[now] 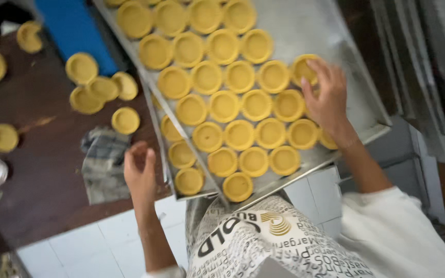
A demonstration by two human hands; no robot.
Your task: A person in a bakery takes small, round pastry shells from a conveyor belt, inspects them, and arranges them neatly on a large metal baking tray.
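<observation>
Right hand [325, 98] grip grasping tart shell [305, 68], left hand [140, 172] released beside cloth [103, 162]

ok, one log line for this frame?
right hand: placing tart shell on metal tray | left hand: empty, near checked cloth

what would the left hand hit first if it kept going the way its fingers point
The left hand points up and away over the dark table; likely first the loose pastry shell just beyond its fingertips, though height is unclear.
</observation>
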